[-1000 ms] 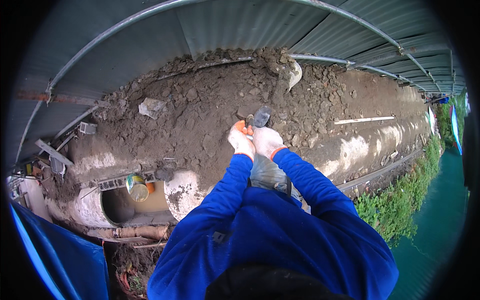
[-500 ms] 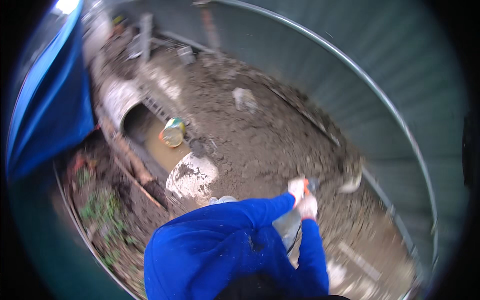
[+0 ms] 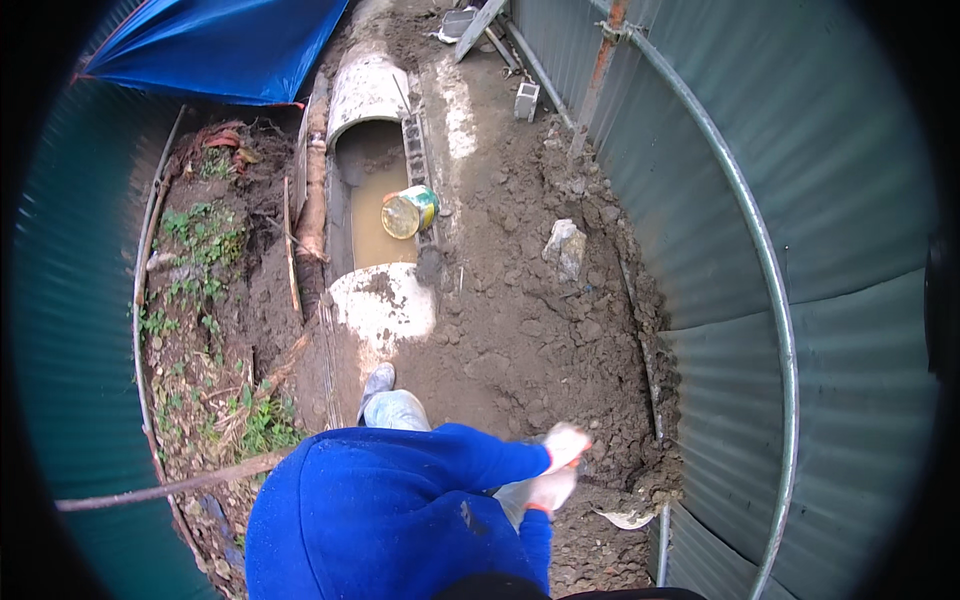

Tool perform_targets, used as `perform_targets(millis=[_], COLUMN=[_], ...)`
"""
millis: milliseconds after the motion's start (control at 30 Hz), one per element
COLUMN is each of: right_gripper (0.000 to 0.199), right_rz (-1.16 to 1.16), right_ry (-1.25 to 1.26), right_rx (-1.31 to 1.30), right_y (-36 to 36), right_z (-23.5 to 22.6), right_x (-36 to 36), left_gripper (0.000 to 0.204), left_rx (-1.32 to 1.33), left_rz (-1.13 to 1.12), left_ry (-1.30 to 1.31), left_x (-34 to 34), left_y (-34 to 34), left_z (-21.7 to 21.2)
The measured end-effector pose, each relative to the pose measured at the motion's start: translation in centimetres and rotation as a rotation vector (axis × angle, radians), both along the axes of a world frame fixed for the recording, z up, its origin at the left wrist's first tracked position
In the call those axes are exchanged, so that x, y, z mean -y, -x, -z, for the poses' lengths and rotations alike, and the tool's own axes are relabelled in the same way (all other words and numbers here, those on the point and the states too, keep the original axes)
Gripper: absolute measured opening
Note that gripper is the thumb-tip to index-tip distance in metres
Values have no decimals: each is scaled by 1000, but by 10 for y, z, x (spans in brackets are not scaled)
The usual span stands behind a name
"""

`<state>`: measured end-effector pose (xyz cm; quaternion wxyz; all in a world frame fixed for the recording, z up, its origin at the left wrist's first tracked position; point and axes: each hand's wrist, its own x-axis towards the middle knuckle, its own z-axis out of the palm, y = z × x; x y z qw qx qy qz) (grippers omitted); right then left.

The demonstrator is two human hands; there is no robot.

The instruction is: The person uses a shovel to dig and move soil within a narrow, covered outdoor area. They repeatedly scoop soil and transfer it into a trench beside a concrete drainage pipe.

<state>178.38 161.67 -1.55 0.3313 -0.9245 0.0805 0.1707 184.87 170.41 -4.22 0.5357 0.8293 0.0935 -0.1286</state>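
Note:
My left hand (image 3: 567, 446) and my right hand (image 3: 550, 488), both in whitish gloves with orange-red cuffs, are close together over the mud at the lower middle right. Both look closed around a small orange-and-dark tool (image 3: 585, 461). Motion blur and the gloves hide most of it, so its exact kind does not show. My left arm reaches across from the left, and my right arm comes up from below. Under the arms part of my light trouser leg (image 3: 397, 410) and a grey boot (image 3: 379, 380) show, next to a white mud-spattered pipe section (image 3: 385, 303).
Ahead, a large pipe (image 3: 370, 88) opens onto a trench of brown water (image 3: 378, 240). A yellow-green bucket (image 3: 408, 213) lies tilted at its edge. Corrugated metal walls (image 3: 730, 330) and a curved metal tube (image 3: 765, 250) bound the right. A blue tarp (image 3: 230, 45) hangs far left.
My view has turned right, so the trench stands more upright in the picture. Both hands stay together on the tool, which shows less clearly now. A boot has come into view.

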Motion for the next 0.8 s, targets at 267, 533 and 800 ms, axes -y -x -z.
perform_targets(millis=[267, 533, 800], right_gripper=[35, 31, 25], right_rz=[747, -190, -118], right_ry=[-1261, -203, -98], right_rx=[-371, 66, -181], right_y=[92, -38, 0], right_z=[124, 2, 69], right_x=[-6, 83, -49], left_gripper=[18, 23, 28], left_rx=[-302, 31, -357], left_rz=[-115, 191, -505], left_ry=[-113, -419, -72], left_x=[-37, 81, -71], left_y=[84, -39, 17], left_z=[0, 6, 28])
